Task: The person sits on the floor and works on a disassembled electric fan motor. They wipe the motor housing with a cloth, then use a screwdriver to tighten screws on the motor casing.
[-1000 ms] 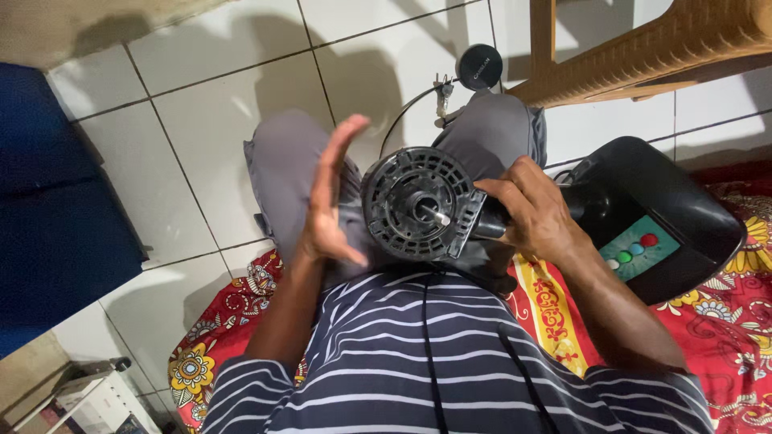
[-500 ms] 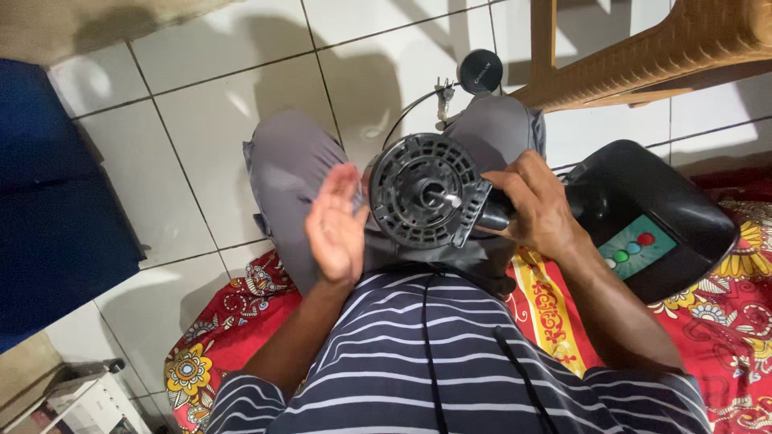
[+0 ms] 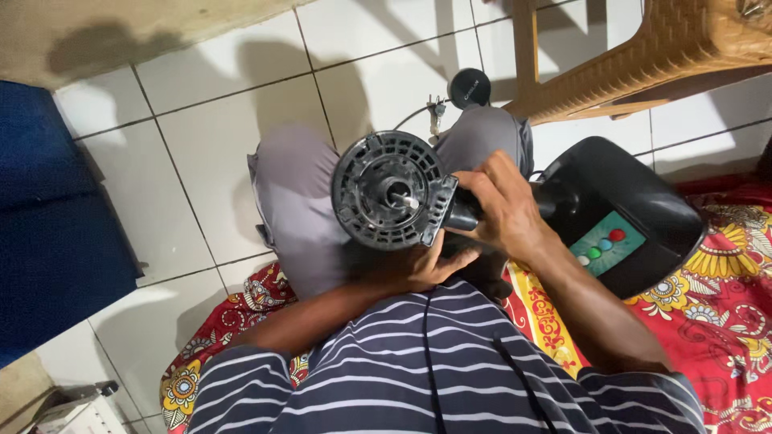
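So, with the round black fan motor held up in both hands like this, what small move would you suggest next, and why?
Probably turn the bare metal shaft with a fingertip: the round black fan motor faces up, right hand gripping its side, left hand supporting underneath.

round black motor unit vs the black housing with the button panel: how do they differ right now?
The round black ribbed motor unit is held up over the lap by the left hand from below and the right hand at its side; the black plastic housing with coloured buttons lies on the red floral cloth. The motor unit shows a central metal shaft and open vents; the housing is smooth and closed. Both are black.
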